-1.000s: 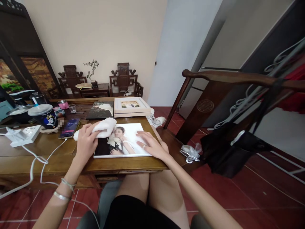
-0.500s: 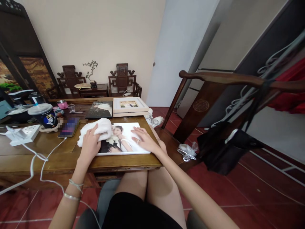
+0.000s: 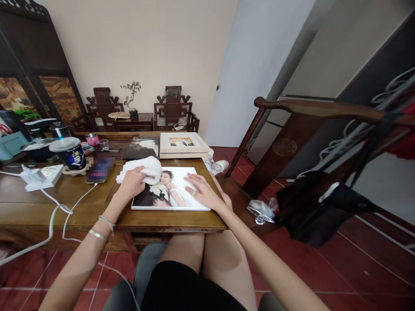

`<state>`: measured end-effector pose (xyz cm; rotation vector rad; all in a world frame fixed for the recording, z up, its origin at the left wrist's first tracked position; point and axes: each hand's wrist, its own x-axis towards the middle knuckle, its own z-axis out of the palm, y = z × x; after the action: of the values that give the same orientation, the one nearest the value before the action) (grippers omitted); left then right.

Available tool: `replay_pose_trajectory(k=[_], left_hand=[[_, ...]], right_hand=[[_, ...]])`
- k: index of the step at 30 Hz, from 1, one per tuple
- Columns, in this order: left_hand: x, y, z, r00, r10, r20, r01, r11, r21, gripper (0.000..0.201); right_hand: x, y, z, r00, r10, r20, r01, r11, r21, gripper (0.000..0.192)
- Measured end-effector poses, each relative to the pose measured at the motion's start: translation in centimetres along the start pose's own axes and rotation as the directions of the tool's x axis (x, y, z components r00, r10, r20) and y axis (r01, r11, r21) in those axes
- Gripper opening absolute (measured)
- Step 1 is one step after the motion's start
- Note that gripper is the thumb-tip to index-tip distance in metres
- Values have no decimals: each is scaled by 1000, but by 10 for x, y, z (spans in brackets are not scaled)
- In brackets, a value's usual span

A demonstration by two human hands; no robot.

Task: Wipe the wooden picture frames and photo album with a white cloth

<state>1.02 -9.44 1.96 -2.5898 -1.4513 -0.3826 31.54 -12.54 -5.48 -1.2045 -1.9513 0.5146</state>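
Observation:
A wedding photo panel (image 3: pixel 175 196) with a white edge lies flat near the front corner of the wooden table. My left hand (image 3: pixel 132 185) grips a bunched white towel (image 3: pixel 142 168), which rests over the panel's upper left corner and the table beside it. Spread flat on the panel's right side is my right hand (image 3: pixel 202 190), fingers apart and holding nothing. The towel and left hand hide the panel's upper left part.
Behind the panel lie a dark photo panel (image 3: pixel 142 148) and stacked white picture frames (image 3: pixel 184 151). To the left are a phone (image 3: pixel 101 169) on a cable, a lidded cup (image 3: pixel 71 156) and a power strip (image 3: pixel 48 175). A wooden chair (image 3: pixel 279 149) stands at right.
The view has swung slightly left, so everything sits further right. My left hand and the towel have shifted slightly on the panel's left side. My right hand stays on the panel.

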Motion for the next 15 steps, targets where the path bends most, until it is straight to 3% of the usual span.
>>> replay_pose_trajectory(k=[5, 10, 15], left_hand=[[15, 21, 4, 998, -60, 12, 58, 989, 139, 29], [20, 15, 9, 997, 8, 75, -12, 998, 57, 43], [-1, 8, 2, 994, 57, 90, -57, 998, -8, 52]], right_hand=[[-1, -1, -1, 1000, -5, 17, 5, 1000, -18, 49], [-1, -2, -1, 1000, -12, 21, 13, 999, -38, 49], [0, -1, 1, 1000, -11, 12, 11, 999, -51, 47]])
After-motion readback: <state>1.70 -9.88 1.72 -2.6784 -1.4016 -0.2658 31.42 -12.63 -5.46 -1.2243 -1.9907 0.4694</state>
